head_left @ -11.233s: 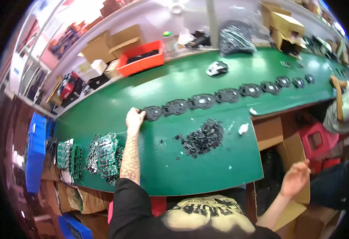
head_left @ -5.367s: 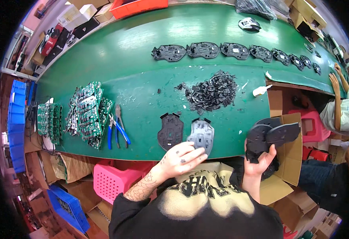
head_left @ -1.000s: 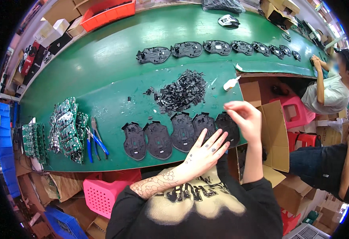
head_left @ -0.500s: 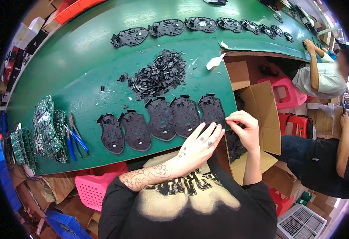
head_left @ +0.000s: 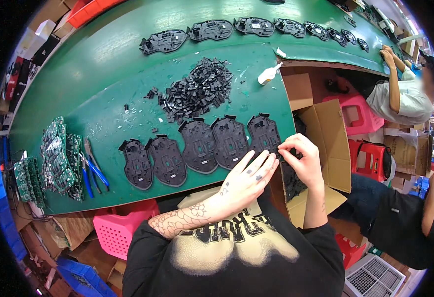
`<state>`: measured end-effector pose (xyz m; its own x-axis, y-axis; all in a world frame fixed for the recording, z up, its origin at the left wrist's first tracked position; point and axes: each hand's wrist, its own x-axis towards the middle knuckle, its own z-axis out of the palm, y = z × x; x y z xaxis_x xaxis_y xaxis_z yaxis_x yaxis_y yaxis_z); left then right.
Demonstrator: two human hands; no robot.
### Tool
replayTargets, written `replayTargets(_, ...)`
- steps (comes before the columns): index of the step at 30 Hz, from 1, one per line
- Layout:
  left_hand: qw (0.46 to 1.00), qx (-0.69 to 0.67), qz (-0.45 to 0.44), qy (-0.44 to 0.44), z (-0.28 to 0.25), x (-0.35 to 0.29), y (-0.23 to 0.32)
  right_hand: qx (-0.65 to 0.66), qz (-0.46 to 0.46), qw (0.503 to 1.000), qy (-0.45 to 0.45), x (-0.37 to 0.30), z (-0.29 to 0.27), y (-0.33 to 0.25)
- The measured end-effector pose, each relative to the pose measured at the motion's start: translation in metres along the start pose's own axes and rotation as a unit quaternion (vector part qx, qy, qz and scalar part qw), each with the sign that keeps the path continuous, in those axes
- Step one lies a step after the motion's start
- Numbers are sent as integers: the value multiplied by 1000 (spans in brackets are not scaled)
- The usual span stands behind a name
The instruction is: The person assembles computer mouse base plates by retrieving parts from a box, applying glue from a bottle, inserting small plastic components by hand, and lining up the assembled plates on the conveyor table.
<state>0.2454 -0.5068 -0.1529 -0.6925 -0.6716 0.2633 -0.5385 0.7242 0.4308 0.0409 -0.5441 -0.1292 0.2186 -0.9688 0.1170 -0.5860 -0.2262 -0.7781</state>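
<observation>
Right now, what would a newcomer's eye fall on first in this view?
Probably the heap of small black pieces on the green bench. Next, the five black plates lined up along its near edge, with the left hand and right hand at the rightmost one. The blue-handled tools, just right of the green circuit boards, also stand out.

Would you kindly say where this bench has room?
Green bench lies bare between the red bin and far shells, and between the white bottle and rightmost near shell. Circuit boards and pliers crowd its left; five shells, its front.
</observation>
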Motion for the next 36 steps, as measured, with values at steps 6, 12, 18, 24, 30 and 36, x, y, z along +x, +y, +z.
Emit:
replayTargets(6,1000,1,5,-6,-3,1,-1,-5,42,999,-1,-1,0,-3)
replayTargets(12,1000,-4,5,-13,-1,2,-1,-1,63,998,-4,3,0,-7)
replayTargets(18,1000,-1,12,-8,1,1,-2,32,155,981,-114,28,-11,-14)
replayTargets(24,999,44,14,-15,1,-2,-1,7,107,988,-111,48,-15,-36)
replayTargets(30,999,29,37,-2,-14,-9,-5,-103,-82,991,7,104,43,-42)
replayTargets(36,992,-85,53,82,-39,-27,-19,-196,-94,976,-3,118,66,-34)
